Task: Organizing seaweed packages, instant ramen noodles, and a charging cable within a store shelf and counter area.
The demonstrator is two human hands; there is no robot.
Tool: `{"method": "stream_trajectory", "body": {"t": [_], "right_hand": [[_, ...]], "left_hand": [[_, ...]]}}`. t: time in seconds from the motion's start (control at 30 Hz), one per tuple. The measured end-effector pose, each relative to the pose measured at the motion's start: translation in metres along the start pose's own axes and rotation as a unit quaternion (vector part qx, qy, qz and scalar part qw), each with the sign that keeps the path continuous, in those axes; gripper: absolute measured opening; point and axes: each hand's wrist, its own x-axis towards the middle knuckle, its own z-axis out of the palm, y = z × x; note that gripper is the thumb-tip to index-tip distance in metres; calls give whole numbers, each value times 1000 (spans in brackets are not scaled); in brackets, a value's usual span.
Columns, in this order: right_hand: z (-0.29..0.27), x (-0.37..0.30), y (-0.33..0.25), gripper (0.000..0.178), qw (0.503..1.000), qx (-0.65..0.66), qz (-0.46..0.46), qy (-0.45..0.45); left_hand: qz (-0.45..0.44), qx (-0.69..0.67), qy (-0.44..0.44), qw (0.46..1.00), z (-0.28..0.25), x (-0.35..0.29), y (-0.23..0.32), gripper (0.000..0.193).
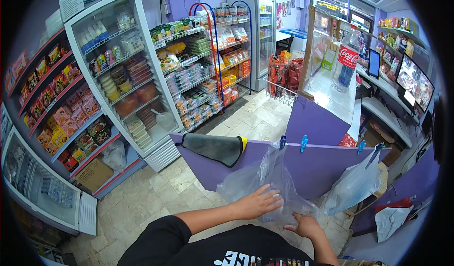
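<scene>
1. Your left hand (257,202) lies flat on the clear plastic bag (265,181), fingers spread, grasping nothing.
2. Your right hand (306,226) pinches the bag's lower edge.
3. The bag hangs from a blue clip (282,141) on the purple partition (321,166).

The person wore a black short-sleeved shirt (222,249) with white lettering at six o'clock; both forearms were bare, without watch or rings

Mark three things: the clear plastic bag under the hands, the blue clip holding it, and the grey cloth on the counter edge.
clear plastic bag (265,174): head view, upper body of the bag.
blue clip (283,141): head view, clip body.
grey cloth (213,148): head view, middle of the draped part.
</scene>
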Motion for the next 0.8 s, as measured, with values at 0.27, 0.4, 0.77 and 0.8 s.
{"method": "stream_trajectory", "body": {"t": [0.27, 0.4, 0.77, 0.8], "right_hand": [[1, -30, 10, 37, 996, -82, 16, 8], [-18, -54, -10, 27, 984, -65, -21, 167], [8, -139, 16, 24, 948, -19, 92, 303], [11, -147, 19, 24, 947, -13, 115, 299]], "left_hand": [[-15, 49, -154, 987, 23, 19, -14, 19], [8, 16, -95, 995, 12, 32, -5, 10], [240, -220, -94, 941, -9, 113, 46, 29], [224, -226, -97, 943, -6, 115, 50, 29]]}}
